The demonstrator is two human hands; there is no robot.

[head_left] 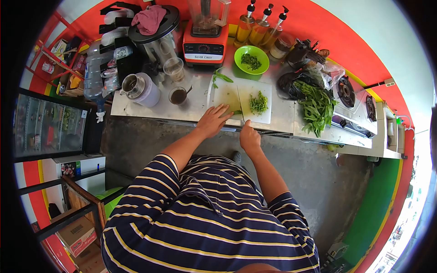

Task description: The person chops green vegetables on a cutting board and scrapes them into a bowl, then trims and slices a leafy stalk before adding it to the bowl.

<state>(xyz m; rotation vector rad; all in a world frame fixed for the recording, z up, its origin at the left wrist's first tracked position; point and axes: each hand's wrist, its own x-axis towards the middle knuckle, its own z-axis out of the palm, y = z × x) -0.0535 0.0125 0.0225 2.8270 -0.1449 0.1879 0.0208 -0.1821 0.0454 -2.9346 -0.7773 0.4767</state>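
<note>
My right hand (250, 136) is closed round the handle of a kitchen knife (241, 105); its blade points away from me over the white cutting board (261, 117). To the left of the blade, my left hand (213, 121) rests on the board with fingers extended, its fingertips holding down a green leaf (237, 112). Chopped greens (258, 103) lie in a small heap right of the knife. At the board's far left corner is a loose leafy sprig (222, 77). Behind the board stands a lime-green bowl (265, 68) with more chopped greens inside.
A bundle of leafy greens (317, 107) lies at right, before the gas stove (348, 93). A red blender (205, 49) and pump bottles (260, 28) line the back. On the left are a glass of dark liquid (178, 96), a plastic cup (174, 69) and a metal pitcher (132, 85).
</note>
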